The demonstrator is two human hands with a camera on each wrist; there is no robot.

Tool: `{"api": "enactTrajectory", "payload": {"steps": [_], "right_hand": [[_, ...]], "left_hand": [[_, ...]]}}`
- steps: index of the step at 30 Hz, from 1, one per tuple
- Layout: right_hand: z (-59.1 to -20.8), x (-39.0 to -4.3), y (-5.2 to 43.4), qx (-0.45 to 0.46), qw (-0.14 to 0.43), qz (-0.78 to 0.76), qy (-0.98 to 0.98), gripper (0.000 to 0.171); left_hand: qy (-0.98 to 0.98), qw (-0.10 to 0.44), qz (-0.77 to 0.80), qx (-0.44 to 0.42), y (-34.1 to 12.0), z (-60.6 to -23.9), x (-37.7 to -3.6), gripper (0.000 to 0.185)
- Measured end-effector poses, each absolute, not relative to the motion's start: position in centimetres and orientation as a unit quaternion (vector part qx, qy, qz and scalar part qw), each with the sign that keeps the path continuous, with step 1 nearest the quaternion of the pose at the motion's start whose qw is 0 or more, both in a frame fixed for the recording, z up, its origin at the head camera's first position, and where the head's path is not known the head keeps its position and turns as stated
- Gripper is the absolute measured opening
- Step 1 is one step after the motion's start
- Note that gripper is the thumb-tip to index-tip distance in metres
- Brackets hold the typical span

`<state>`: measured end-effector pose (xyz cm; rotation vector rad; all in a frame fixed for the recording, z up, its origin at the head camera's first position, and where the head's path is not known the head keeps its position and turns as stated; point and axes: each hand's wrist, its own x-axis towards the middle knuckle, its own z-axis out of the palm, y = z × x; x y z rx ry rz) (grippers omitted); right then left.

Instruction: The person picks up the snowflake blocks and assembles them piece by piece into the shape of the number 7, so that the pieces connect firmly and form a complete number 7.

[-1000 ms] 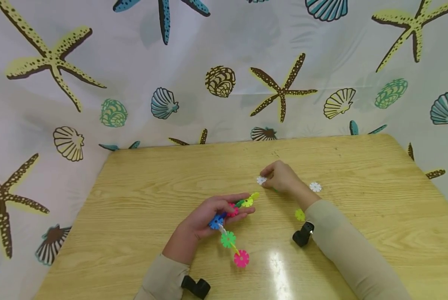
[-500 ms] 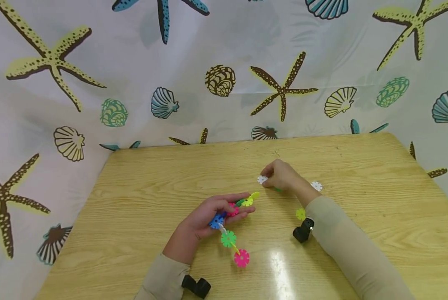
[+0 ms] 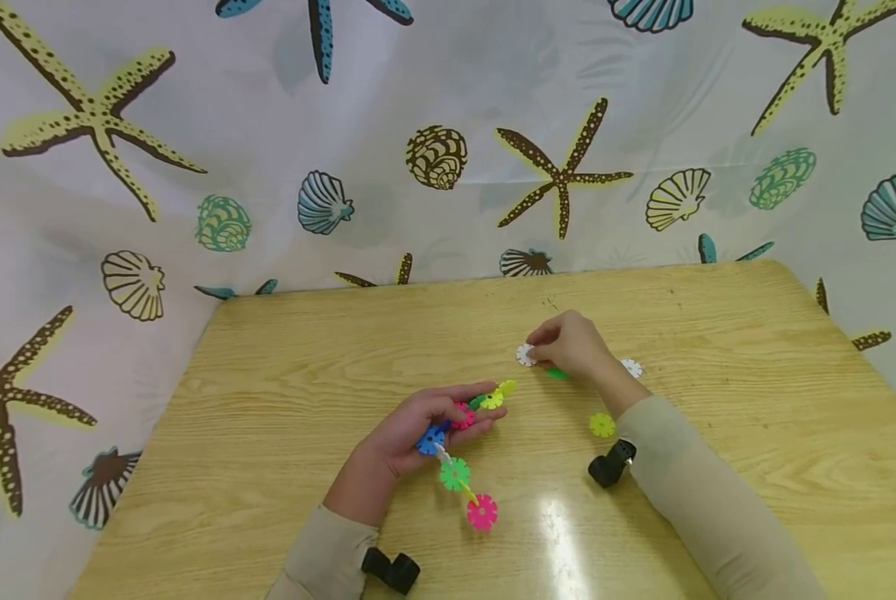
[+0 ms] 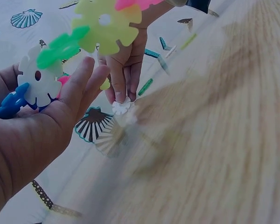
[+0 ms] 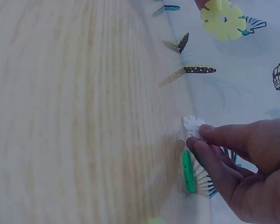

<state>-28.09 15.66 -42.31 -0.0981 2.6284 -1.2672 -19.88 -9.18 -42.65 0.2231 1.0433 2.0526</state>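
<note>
Nearest the person, two beige sleeves come in from the bottom edge, each with a small black camera strapped at the wrist, and no writing or brand shows on anything in view. A chain of flat plastic flower discs (image 3: 458,446), notched round their rims and slotted into one another, lies on the glossy wood-grain table (image 3: 282,392); its near end is a pink disc, then a green one, running up into the left hand (image 3: 425,425). That hand lies palm up with its fingers curled loosely round the chain's middle, where blue, white and pink discs sit against the palm, and the yellow-green end pokes out past the fingertips. To the right, a single yellow-green disc (image 3: 602,425) lies flat on the table, apart from both hands. Farther out, the right hand (image 3: 571,346) is bent down over the tabletop, and its thumb and forefinger pinch the edge of a white disc (image 3: 525,355), which touches the table at the fingertips. A green disc (image 3: 557,373) lies just beside it, under the heel of that hand. Another white disc (image 3: 631,367) lies on the far side of the wrist. Behind the table hangs a smooth pale curtain (image 3: 432,83) printed with spotted starfish and ribbed shells in brown, yellow and teal.
</note>
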Motion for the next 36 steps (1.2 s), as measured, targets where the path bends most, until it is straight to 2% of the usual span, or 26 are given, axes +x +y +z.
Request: {"api": "enactTrajectory", "payload": {"steps": [12,31,36], "right_hand": [[-43.2,-27.4,16.6,-0.018,0.123,-0.515,0.848,0.018],[-43.0,-25.6,17.1,-0.010,0.108,-0.545,0.831,0.022],[-43.0,-25.1,17.1,-0.004,0.132,-0.588,0.798,0.023]], "left_hand": [[0.419,0.402,0.809,0.092,-9.3,-42.7,-19.8,0.055],[0.425,0.398,0.808,0.091,-9.5,-42.9,-19.8,0.054],[0.441,0.399,0.799,0.089,-9.3,-42.8,-19.9,0.055]]}}
